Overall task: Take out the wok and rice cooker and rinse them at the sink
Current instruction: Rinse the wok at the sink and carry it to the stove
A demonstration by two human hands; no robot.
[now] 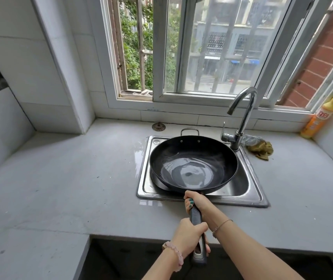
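Note:
A black wok (194, 164) hangs level over the steel sink (147, 190), with a shallow pool of water in its bottom. Its long dark handle (196, 217) points back at me. My right hand (196, 203) grips the handle close to the wok's rim. My left hand (190, 233) grips the same handle nearer its end. A small metal loop handle sticks out at the wok's far side. No rice cooker is in view.
A chrome tap (242, 116) curves over the sink's back right corner, no water running. A wadded cloth and steel scrubber (259, 147) lie beside it. An orange detergent bottle (319, 118) stands at the far right. A drain cover (158, 126) lies on the grey counter (70, 178); puddles sit left of the sink.

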